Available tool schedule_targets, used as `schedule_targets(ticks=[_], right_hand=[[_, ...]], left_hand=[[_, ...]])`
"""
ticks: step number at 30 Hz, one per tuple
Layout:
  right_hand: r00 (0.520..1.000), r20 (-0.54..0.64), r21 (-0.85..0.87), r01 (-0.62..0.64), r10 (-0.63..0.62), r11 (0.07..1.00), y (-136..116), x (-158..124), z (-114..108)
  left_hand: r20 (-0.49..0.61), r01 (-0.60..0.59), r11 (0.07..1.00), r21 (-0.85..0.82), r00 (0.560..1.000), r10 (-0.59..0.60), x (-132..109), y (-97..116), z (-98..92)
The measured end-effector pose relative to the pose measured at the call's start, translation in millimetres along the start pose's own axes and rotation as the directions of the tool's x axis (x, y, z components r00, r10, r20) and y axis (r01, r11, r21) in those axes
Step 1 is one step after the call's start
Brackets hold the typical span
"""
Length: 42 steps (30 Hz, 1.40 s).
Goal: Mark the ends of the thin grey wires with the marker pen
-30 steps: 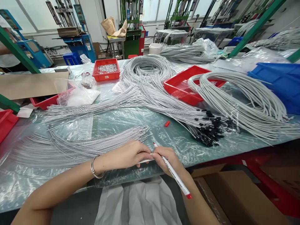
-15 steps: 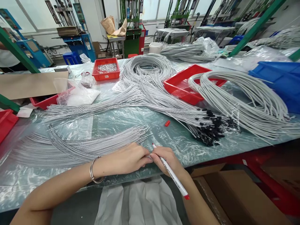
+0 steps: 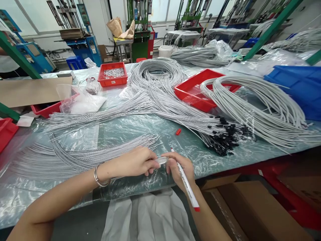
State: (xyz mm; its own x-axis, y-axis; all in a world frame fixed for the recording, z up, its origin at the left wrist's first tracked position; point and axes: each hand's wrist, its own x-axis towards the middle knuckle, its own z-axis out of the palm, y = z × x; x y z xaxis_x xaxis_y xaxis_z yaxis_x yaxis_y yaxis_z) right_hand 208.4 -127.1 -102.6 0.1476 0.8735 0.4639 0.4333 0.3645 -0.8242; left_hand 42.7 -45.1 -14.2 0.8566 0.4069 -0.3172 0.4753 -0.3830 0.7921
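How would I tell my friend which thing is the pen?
Find the long, plastic-covered green table, then the bare right hand above its near edge. That hand holds a slim white marker pen, whose red back end sets it apart from the thin grey cables nearby.

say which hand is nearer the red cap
Right. The right hand is just below the red cap in view; the left hand is farther off, below and left.

Green table (under clear plastic) with wire bundles, red trays, red cap.
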Motion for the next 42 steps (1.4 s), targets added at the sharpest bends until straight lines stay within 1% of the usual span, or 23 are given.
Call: schedule_targets(ticks=[2, 3, 6, 7, 12, 16, 20, 24, 27, 30, 32, 34, 37, 42], right_hand=[[0.99, -0.128, 0.012, -0.055, 0.056, 0.998, -1, -6, 3], [0.987, -0.153, 0.003, -0.049, 0.049, 0.999, -1, -8, 5], [0.989, -0.139, -0.018, 0.044, -0.046, 0.999, -2, -14, 14], [0.987, -0.146, -0.01, 0.06, -0.061, 0.998, -2, -16, 19], [0.96, -0.278, 0.046, 0.038, -0.024, 0.998, -3, -23, 42], [0.94, -0.342, 0.051, 0.029, -0.009, 0.998, 0, -26, 51], [0.94, -0.342, 0.03, 0.014, -0.003, 0.999, 5, -30, 50], [0.959, -0.28, -0.023, 0.034, -0.039, 0.999, 5, -28, 38], [0.962, -0.271, -0.004, 0.017, -0.018, 1.0, 3, -25, 28], [0.967, -0.255, 0.029, -0.004, 0.011, 1.0, 0, -22, 23], [0.975, -0.222, 0.047, -0.007, 0.018, 0.999, -2, -22, 23], [0.976, -0.214, 0.068, -0.013, 0.027, 0.998, -4, -22, 26], [0.969, -0.245, 0.06, -0.011, 0.025, 0.998, -6, -24, 31], [0.959, -0.284, -0.002, 0.003, -0.004, 1.0, -6, -28, 37]], left_hand=[[0.008, 0.017, 0.999, -0.048, 1.0, -0.016, 1, -1, -3.9], [0.015, 0.02, 0.998, -0.066, 1.0, -0.019, 2, -2, -5.4], [0.036, 0.023, 0.993, -0.115, 0.999, -0.019, 2, -2, -8.1], [0.041, 0.028, 0.991, -0.132, 0.999, -0.023, 2, -1, -8.4], [0.041, 0.023, 0.987, -0.157, 0.999, -0.017, 4, 3, -7.2], [0.036, -0.023, 0.987, -0.162, 0.999, 0.03, 8, 4, -5.3], [0.028, -0.034, 0.989, -0.145, 0.999, 0.039, 10, 2, -3.1], [0.016, -0.017, 0.989, -0.147, 1.0, 0.019, 12, -1, -1.6], [0.004, 0.002, 0.989, -0.151, 1.0, -0.002, 12, 0, -2.5], [0.001, 0.019, 0.989, -0.149, 1.0, -0.02, 12, 3, -4.4], [0.001, 0.022, 0.99, -0.142, 1.0, -0.022, 13, 6, -5.4], [-0.001, 0.025, 0.99, -0.142, 1.0, -0.025, 13, 7, -6.0], [0.001, 0.012, 0.989, -0.146, 1.0, -0.012, 14, 9, -6.1], [0.019, 0.004, 0.991, -0.136, 1.0, -0.002, 16, 8, -3.8]])
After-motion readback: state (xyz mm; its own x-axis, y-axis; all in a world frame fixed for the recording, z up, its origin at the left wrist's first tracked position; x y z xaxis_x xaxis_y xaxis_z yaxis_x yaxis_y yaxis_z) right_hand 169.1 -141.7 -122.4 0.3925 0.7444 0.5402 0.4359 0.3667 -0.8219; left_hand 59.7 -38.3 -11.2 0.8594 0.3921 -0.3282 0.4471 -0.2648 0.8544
